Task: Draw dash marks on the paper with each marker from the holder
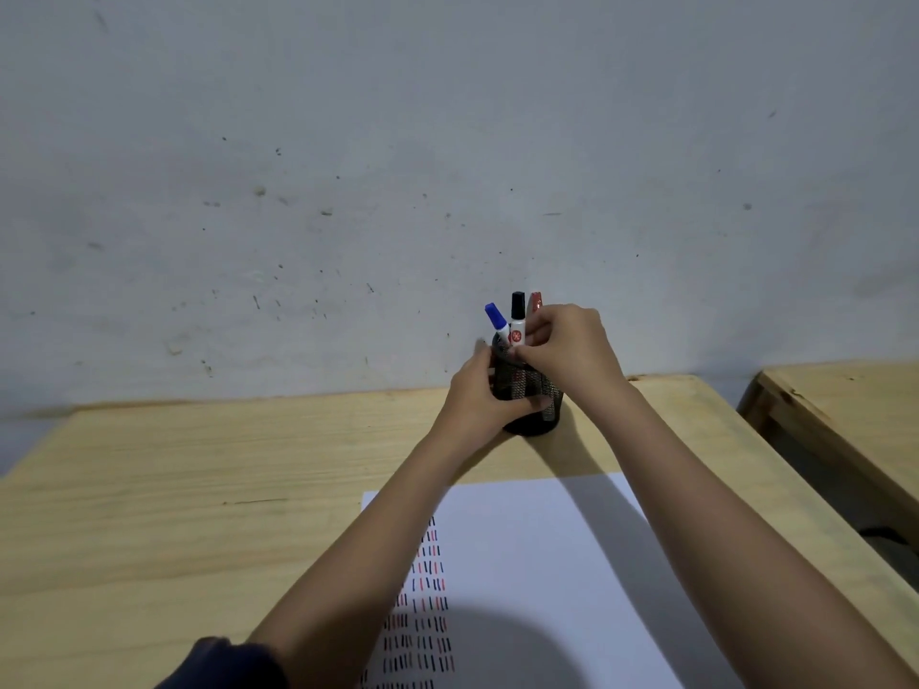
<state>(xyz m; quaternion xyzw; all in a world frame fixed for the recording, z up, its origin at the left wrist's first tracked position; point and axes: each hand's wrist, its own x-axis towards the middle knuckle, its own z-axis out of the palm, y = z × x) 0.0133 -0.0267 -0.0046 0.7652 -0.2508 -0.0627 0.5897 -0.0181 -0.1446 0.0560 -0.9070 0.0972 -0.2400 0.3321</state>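
Right hand (567, 350) fingertips pinched on black-capped marker (517, 318) at mesh holder (532, 390) rim. Left hand (480, 395) wrapped around holder's left side. Blue marker (497, 323) and red marker (535, 301) stand inside. Paper (547, 564) near holder, toward camera.

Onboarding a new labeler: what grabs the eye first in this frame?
Both hands meet at the black mesh holder at the wooden table's far edge: the left hand steadies it, the right hand pinches the black-capped marker beside a blue-capped marker. Nearer, the white paper carries columns of dash marks.
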